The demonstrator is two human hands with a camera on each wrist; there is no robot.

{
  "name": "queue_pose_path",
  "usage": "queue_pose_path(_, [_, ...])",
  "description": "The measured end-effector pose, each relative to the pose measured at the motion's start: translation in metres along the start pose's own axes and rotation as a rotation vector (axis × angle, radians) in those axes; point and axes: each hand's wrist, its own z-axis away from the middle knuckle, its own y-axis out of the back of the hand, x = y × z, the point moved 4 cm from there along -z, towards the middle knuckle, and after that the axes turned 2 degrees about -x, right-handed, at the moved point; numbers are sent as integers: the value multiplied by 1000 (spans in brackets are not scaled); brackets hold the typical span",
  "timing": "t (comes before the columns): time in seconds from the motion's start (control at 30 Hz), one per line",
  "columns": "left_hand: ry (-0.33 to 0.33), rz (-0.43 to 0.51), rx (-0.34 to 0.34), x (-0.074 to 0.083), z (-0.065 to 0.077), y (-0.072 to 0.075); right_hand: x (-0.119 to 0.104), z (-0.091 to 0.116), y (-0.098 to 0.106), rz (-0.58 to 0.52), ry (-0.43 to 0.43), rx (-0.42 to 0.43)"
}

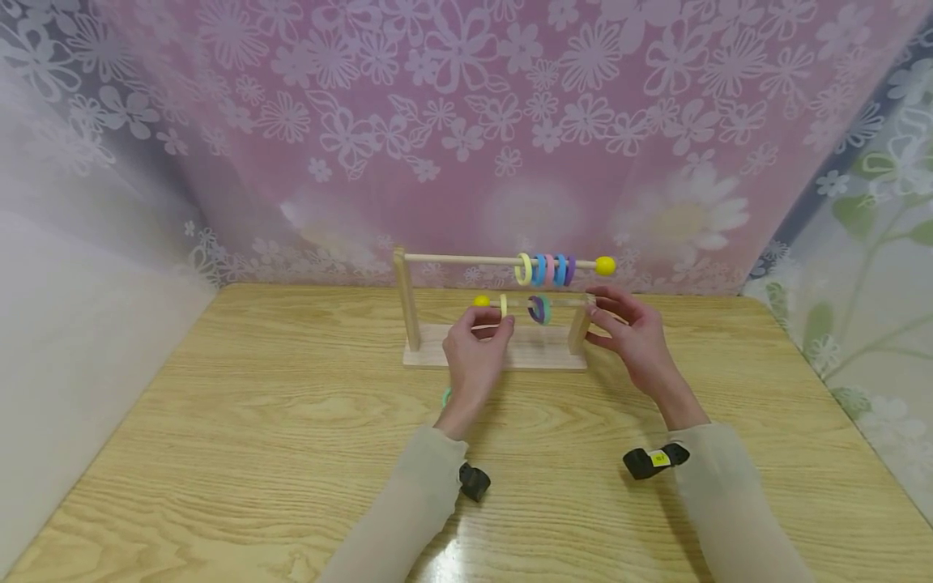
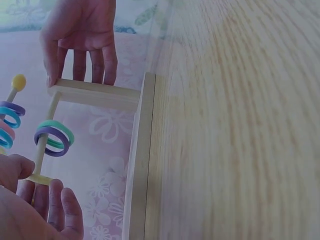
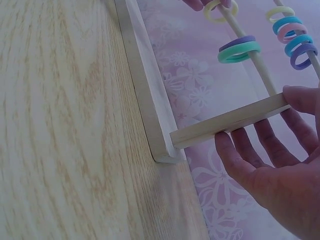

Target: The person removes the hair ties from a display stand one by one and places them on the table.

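Observation:
Between the thumb and fingers of my left hand (image 1: 475,356) is a pale yellow ring (image 2: 40,179), threaded on the lower rod of a wooden stand (image 1: 539,358) near its yellow ball end (image 1: 482,301). A purple ring (image 2: 52,142) and a mint green ring (image 3: 239,51) hang side by side farther along that rod. My right hand (image 1: 641,344) holds the stand's right post (image 3: 225,120), thumb at its top end and fingers along its outer face. The upper rod (image 1: 459,259) carries several yellow, blue, pink and purple rings (image 1: 549,270) near its yellow ball (image 1: 605,265).
The stand's left post (image 1: 406,300) rises behind and left of my left hand. A green ring (image 1: 446,397) lies on the wooden table (image 1: 291,453), partly hidden by my left wrist. A pink floral curtain (image 1: 437,162) hangs behind the table.

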Motion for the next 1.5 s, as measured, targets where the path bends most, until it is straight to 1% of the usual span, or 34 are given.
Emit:
queue_pose_path(0.2, [-1,4,6,-2,0,5,1,0,0,4,4,1])
queue_pose_path(0.43, [25,-9,29,-4,-1,11,1,1,0,8,5,7])
queue_pose_path(0.73, [15,-18,54,-4,-3,16,2,1,0,14,8,12])
queue_pose_path(0.87, [13,-12,55,-4,-4,18,2,0,0,17,9,13])
queue_pose_path(1.17, [32,5,48,-6,-3,22,2,1,0,15,9,10])
queue_pose_path(1.5, [53,14,66,-8,-4,29,2,2,0,22,15,16])
